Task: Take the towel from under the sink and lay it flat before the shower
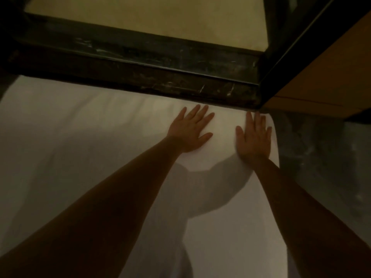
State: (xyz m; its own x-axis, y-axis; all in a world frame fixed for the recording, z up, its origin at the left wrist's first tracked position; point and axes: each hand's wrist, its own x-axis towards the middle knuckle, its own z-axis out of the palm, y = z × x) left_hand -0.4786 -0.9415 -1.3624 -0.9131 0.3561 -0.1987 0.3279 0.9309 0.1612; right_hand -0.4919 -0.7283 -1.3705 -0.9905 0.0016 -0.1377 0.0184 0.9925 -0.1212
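Both forearms reach out; the left hand (189,130) and right hand (254,137) press flat, fingers straight, on the white towel (80,137), its far edge against the dark shower sill (140,77), grey floor (321,157) at its right edge.

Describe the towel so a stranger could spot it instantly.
Find the dark shower threshold crossing the view. Spread against its near edge lies the towel, left hand and right hand flat on it: white cloth, unlike the grey floor at right.

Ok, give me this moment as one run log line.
towel: spread on floor along shower sill | left hand: flat on towel | right hand: flat on towel near right edge
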